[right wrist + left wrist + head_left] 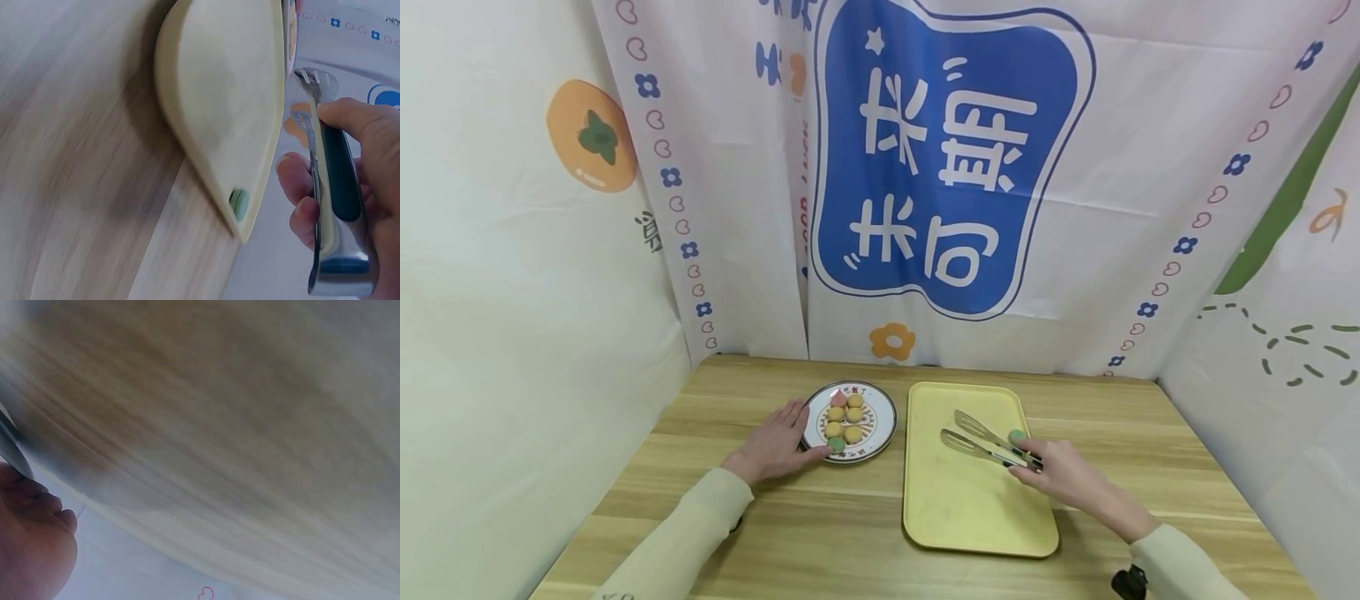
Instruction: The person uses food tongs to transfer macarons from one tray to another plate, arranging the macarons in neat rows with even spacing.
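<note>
My left hand rests at the left rim of a round white plate with its fingers straight. The thumb reaches along the plate's near edge beside a green round piece. Several yellow round pieces and a pink one sit on that plate. Over a yellow tray, my right hand grips metal tongs with dark green handles; their tips are apart, with nothing between them. A green macaron lies in a corner of the tray in the right wrist view.
Both dishes stand on a wood-grain table, plate left of tray. A printed white curtain hangs behind the table, with white side walls at left and right. A dark strap piece shows by the right sleeve.
</note>
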A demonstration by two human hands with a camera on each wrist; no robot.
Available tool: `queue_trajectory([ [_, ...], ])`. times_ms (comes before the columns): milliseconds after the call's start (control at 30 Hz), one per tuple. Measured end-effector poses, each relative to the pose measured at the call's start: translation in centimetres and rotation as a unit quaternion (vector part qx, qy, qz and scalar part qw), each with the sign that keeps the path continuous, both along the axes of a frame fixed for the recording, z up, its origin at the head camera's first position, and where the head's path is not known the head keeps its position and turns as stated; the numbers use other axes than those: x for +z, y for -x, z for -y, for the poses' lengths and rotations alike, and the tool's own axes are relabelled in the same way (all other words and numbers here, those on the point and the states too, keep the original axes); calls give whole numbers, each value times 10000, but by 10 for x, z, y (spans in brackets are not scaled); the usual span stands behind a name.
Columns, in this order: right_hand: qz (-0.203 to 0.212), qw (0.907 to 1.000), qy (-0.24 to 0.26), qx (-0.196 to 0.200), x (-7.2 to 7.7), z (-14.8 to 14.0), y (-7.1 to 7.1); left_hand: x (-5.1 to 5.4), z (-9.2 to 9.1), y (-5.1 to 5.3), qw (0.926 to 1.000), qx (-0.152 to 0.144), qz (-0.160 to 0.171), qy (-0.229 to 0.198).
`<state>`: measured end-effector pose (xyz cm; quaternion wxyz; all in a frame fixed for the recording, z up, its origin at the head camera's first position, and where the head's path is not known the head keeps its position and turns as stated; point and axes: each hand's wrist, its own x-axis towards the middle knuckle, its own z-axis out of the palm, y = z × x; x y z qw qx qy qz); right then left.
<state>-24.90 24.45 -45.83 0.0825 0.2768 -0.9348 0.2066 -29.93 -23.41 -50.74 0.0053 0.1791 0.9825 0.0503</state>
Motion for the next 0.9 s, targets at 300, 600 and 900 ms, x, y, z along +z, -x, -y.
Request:
queue_trajectory([
  [300,79,9991,-135,-391,-1,-23,3,-4,1,3,10000,9,-33,-7],
  [600,15,9977,-291,-608,-4,-41,5,-1,-1,2,10000,31,13,-21],
  [900,-187,9957,-527,-741,0,-53,4,-2,0,1,10000,-11,-2,-59],
])
